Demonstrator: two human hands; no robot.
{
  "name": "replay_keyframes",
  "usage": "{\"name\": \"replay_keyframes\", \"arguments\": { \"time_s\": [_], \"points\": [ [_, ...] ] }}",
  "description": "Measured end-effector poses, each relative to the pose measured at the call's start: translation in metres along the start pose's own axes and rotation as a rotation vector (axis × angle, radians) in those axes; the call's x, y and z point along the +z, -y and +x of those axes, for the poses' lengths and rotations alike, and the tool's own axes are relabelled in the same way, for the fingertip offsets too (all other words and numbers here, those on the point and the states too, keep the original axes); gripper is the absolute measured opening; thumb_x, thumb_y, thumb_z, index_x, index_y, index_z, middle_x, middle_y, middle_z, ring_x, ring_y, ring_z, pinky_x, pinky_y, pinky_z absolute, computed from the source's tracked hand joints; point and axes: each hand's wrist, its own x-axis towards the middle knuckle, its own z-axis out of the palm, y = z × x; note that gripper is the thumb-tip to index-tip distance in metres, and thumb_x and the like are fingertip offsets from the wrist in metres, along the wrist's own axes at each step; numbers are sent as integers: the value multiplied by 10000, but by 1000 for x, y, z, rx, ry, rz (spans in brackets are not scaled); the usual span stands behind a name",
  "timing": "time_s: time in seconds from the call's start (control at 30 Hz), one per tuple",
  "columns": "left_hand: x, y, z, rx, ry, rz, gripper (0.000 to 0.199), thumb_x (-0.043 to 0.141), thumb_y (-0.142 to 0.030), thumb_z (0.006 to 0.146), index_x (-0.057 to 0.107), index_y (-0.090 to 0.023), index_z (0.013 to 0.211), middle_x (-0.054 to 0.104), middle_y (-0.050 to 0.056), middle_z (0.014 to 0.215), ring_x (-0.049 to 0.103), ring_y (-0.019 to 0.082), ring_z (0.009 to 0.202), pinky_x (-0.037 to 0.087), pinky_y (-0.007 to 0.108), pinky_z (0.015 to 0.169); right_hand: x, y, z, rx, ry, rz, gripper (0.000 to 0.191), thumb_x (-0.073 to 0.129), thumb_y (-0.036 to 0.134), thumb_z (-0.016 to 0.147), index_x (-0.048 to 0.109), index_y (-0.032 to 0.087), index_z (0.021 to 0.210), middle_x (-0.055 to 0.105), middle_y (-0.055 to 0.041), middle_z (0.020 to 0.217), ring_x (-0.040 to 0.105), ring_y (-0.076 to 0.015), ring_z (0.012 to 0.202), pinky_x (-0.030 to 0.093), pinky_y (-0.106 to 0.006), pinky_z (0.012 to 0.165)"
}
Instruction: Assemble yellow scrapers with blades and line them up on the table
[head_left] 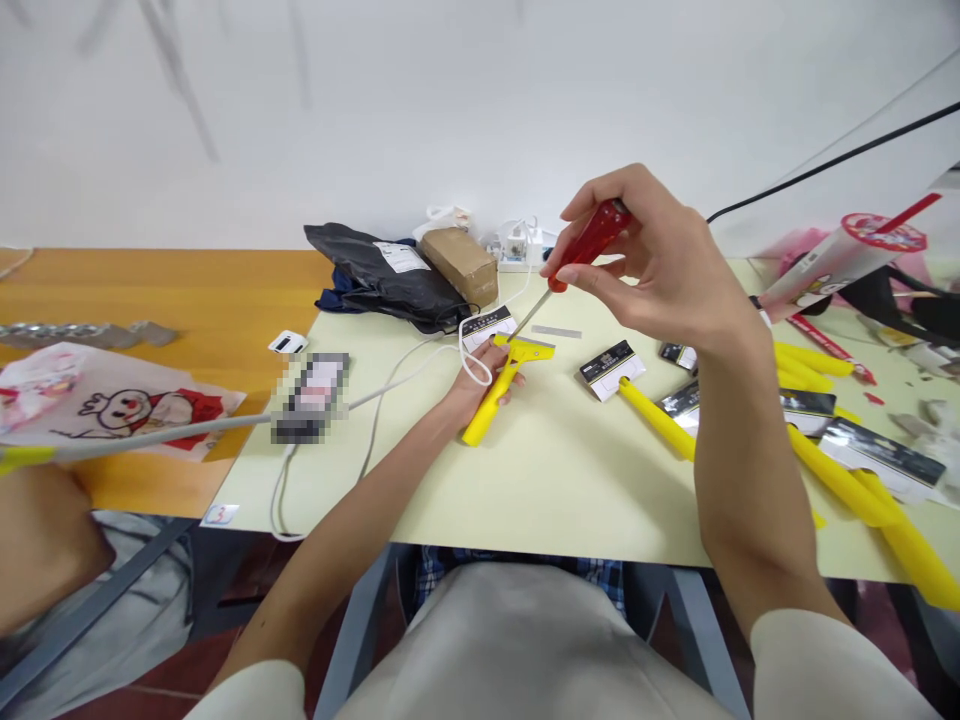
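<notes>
A yellow scraper (491, 408) with a wide T-shaped head is held in my left hand (480, 375), its handle slanting toward me over the pale tabletop. My right hand (645, 260) is wrapped round the red handle of a screwdriver (592, 240). The metal shaft slopes down to the left, and its tip meets the scraper's head near my left fingertips. Behind the scraper head lies a flat grey metal blade (556, 331). A loop of white cable (474, 372) passes in front of my left hand, which hides part of the scraper.
To the right lie several yellow scrapers (660, 420) with black-and-white card labels (611, 370). A paper cup with a straw (840, 265) stands beyond them. A black plastic bag (386, 275) and a cardboard box (459, 265) sit at the back. A pixelated phone (311, 398) is at left.
</notes>
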Motion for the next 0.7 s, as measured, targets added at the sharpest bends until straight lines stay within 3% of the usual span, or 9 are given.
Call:
{"name": "replay_keyframes", "arguments": {
  "time_s": [0.37, 0.7],
  "points": [
    [6, -2, -4, 13, -5, 19, 470, 901, -437, 834, 522, -225, 1016, 720, 12, 946, 743, 156, 630, 354, 186, 345, -1, -1, 0, 21, 46, -28, 307, 774, 358, 1033, 576, 365, 1268, 795, -6, 1142, 770, -268, 1011, 648, -440, 839],
    [6, 1, -2, 12, -10, 68, 453, 870, -421, 820, 507, -229, 1012, 739, 39, 1015, 753, 164, 652, 364, 183, 362, -1, -8, 2, -31, 55, -67, 353, 791, 451, 1029, 588, 375, 1307, 803, -36, 1125, 767, -307, 982, 673, -509, 838]
  ]
}}
